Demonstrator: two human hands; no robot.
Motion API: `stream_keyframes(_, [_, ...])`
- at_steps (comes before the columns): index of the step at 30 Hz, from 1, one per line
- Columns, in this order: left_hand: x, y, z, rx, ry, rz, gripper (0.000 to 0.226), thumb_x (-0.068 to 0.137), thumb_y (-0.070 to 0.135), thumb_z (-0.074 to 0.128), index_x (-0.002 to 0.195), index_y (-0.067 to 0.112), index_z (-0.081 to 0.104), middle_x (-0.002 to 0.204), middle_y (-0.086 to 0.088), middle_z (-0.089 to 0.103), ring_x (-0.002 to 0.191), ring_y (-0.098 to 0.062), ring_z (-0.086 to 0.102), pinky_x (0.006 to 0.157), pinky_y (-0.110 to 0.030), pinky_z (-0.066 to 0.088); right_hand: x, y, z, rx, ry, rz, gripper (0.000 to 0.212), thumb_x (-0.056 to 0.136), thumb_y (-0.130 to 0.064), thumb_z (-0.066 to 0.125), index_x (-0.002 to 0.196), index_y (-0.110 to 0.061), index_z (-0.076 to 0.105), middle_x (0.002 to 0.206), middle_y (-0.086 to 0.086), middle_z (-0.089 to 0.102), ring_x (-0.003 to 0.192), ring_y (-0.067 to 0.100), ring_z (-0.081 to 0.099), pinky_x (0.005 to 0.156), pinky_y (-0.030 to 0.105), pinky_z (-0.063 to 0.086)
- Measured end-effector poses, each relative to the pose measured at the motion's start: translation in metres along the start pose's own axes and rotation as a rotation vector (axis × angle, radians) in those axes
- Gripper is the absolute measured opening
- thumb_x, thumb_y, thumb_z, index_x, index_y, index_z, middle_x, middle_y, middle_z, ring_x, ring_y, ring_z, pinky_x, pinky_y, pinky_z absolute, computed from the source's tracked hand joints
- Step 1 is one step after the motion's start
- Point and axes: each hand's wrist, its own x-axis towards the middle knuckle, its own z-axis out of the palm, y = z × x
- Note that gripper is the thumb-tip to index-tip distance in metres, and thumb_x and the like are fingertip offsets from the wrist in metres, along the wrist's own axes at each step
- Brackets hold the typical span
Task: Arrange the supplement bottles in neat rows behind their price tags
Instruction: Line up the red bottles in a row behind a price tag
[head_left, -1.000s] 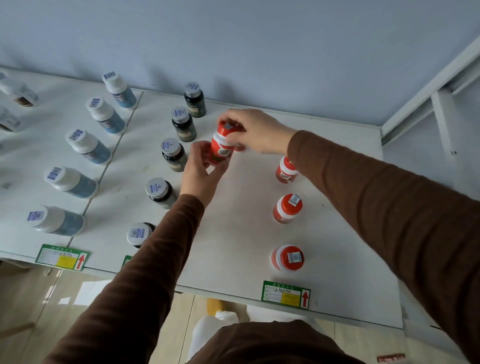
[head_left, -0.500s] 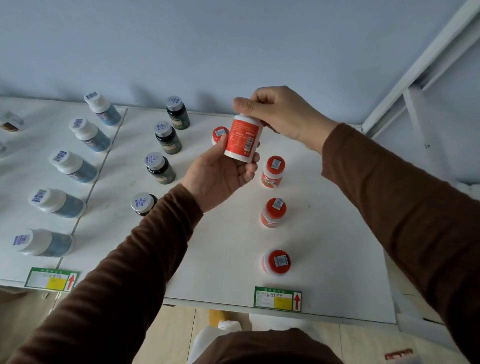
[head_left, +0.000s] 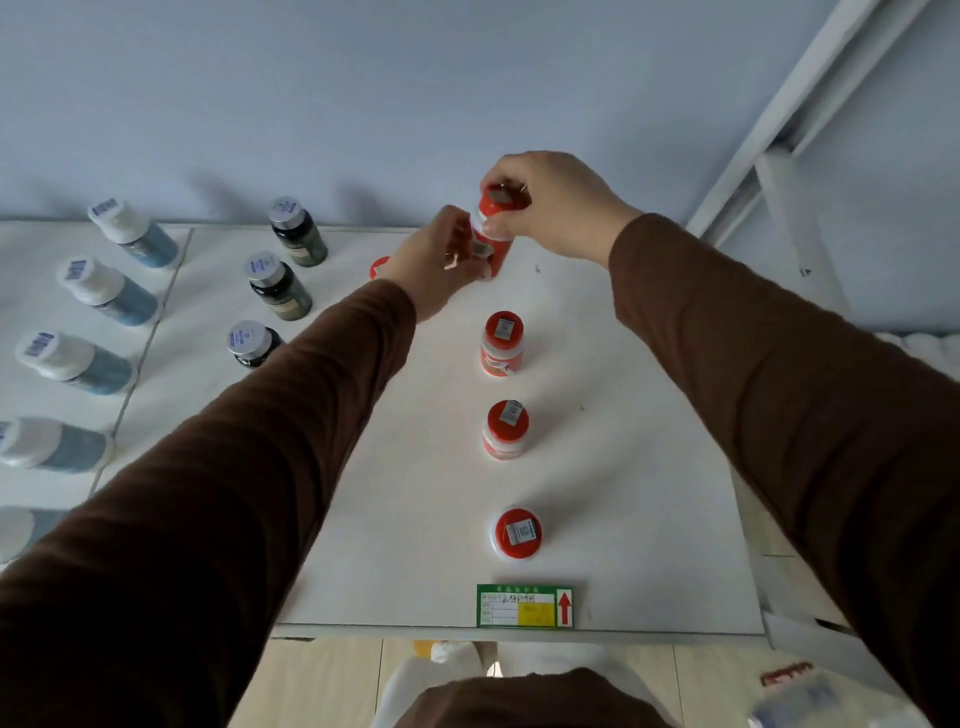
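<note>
Head: both hands on red bottle (head_left: 492, 239), seemingly upright.

No wording is legible anywhere. The green price tag (head_left: 524, 606) at the shelf edge (head_left: 649, 630) bears a red upward arrow, a yellow field and handwriting too small to make out. Barcode stickers on the bottle caps (head_left: 519, 533) are likewise unreadable.

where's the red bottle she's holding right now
In the head view, the held red bottle is at the shelf's back, gripped by both hands, in line behind the three red bottles above the price tag.
</note>
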Motion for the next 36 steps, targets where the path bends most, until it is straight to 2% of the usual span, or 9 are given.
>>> stream_keyframes(3, [0.007, -0.005, 0.009, 0.382, 0.003, 0.039, 0.044, 0.086, 0.031, 0.067, 0.123, 0.012, 0.052, 0.121, -0.006, 0.062, 0.112, -0.027, 0.055, 0.092, -0.037, 0.042, 0.002, 0.008, 0.018, -0.114, -0.049, -0.005, 0.039, 0.087, -0.033, 0.071, 0.122, -0.019, 0.062, 0.117, 0.005, 0.062, 0.106, 0.024, 0.058, 0.082, 0.026, 0.038])
stream_keyframes(6, [0.008, -0.01, 0.015, 0.616, -0.033, 0.064, 0.051, 0.085, 0.031, 0.069, 0.13, 0.014, 0.05, 0.127, -0.009, 0.058, 0.118, -0.03, 0.048, 0.098, -0.039, 0.04, 0.001, 0.015, 0.035, -0.172, -0.086, 0.002, 0.039, 0.089, -0.031, 0.069, 0.124, -0.017, 0.061, 0.118, 0.009, 0.061, 0.106, 0.027, 0.059, 0.082, 0.027, 0.038])
stream_keyframes(13, [0.007, -0.012, 0.018, 0.781, -0.065, 0.058, 0.053, 0.086, 0.03, 0.069, 0.132, 0.013, 0.05, 0.125, -0.01, 0.059, 0.118, -0.03, 0.048, 0.097, -0.043, 0.046, 0.003, 0.023, 0.056, -0.24, -0.096, -0.002, 0.041, 0.089, -0.025, 0.069, 0.127, -0.016, 0.058, 0.122, 0.01, 0.059, 0.108, 0.029, 0.059, 0.083, 0.026, 0.037])
stream_keyframes(19, [0.0, -0.011, 0.011, 0.742, -0.028, 0.067, 0.052, 0.086, 0.031, 0.069, 0.132, 0.014, 0.05, 0.126, -0.009, 0.058, 0.12, -0.028, 0.047, 0.098, -0.042, 0.044, 0.006, 0.02, 0.053, -0.257, -0.125, -0.007, 0.054, 0.087, -0.03, 0.072, 0.137, -0.018, 0.054, 0.133, 0.01, 0.054, 0.119, 0.03, 0.054, 0.096, 0.034, 0.044])
stream_keyframes(24, [-0.024, -0.025, -0.03, 0.582, 0.189, 0.086, 0.053, 0.076, 0.027, 0.075, 0.122, 0.013, 0.054, 0.119, -0.009, 0.056, 0.113, -0.031, 0.047, 0.094, -0.039, 0.039, 0.023, -0.006, 0.042, -0.255, -0.061, -0.142, 0.053, 0.085, -0.037, 0.071, 0.134, -0.022, 0.055, 0.13, 0.006, 0.053, 0.121, 0.027, 0.047, 0.089, 0.034, 0.041])
stream_keyframes(27, [-0.038, -0.046, -0.042, 0.535, 0.243, -0.03, 0.061, 0.073, 0.031, 0.079, 0.123, 0.01, 0.052, 0.119, -0.013, 0.055, 0.113, -0.034, 0.048, 0.096, -0.039, 0.038, 0.033, -0.032, 0.053, -0.242, -0.133, -0.236, 0.053, 0.086, -0.032, 0.071, 0.136, -0.022, 0.054, 0.13, 0.006, 0.054, 0.119, 0.026, 0.05, 0.091, 0.034, 0.04])
stream_keyframes(32, [-0.041, -0.078, -0.021, 0.462, 0.11, -0.267, 0.063, 0.073, 0.037, 0.079, 0.123, 0.008, 0.052, 0.121, -0.016, 0.056, 0.115, -0.036, 0.049, 0.098, -0.04, 0.037, 0.039, -0.06, 0.084, -0.264, -0.293, -0.312, 0.041, 0.091, -0.03, 0.062, 0.13, -0.018, 0.056, 0.125, 0.008, 0.058, 0.113, 0.028, 0.057, 0.095, 0.041, 0.047])
stream_keyframes(34, [-0.038, -0.084, -0.01, 0.365, 0.113, -0.319, 0.057, 0.075, 0.04, 0.077, 0.117, 0.009, 0.055, 0.117, -0.013, 0.061, 0.111, -0.033, 0.053, 0.093, -0.039, 0.042, 0.041, -0.062, 0.092, -0.296, -0.298, -0.322, 0.039, 0.093, -0.028, 0.06, 0.13, -0.018, 0.056, 0.125, 0.009, 0.058, 0.113, 0.029, 0.057, 0.094, 0.042, 0.047])
stream_keyframes(36, [-0.036, -0.088, -0.004, 0.192, 0.169, -0.357, 0.05, 0.073, 0.039, 0.077, 0.11, 0.012, 0.058, 0.107, -0.009, 0.066, 0.1, -0.028, 0.059, 0.08, -0.033, 0.044, 0.045, -0.06, 0.094, -0.286, -0.28, -0.304, 0.037, 0.091, -0.023, 0.062, 0.128, -0.018, 0.057, 0.124, 0.008, 0.059, 0.113, 0.028, 0.057, 0.093, 0.038, 0.046])
